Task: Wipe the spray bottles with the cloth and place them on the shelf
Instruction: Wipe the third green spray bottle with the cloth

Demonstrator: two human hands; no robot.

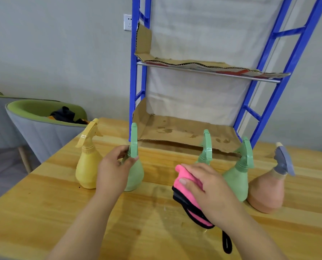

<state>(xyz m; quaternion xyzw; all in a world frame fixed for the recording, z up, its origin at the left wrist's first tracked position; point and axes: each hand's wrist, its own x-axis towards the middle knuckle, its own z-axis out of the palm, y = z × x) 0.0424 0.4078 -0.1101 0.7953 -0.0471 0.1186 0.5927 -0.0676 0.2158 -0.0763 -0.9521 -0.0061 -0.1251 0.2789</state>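
Several spray bottles stand in a row on the wooden table (43,212). My left hand (113,167) grips the neck of a green bottle (134,171), second from the left. A yellow bottle (88,166) stands just left of it. My right hand (209,186) holds a folded pink cloth (184,182) with black edging, low over the table. Behind that hand a second green bottle (206,147) is partly hidden. A third green bottle (239,177) and a peach bottle (267,192) with a grey trigger stand to the right. The blue shelf (133,81) rises behind, lined with cardboard.
The shelf's lower level (184,132) sits at table height with stained cardboard on it; an upper level (212,69) hangs above. Grey-green chairs (40,128) stand left of the table, one with dark clothing in it. A wall socket (127,22) is at the back.
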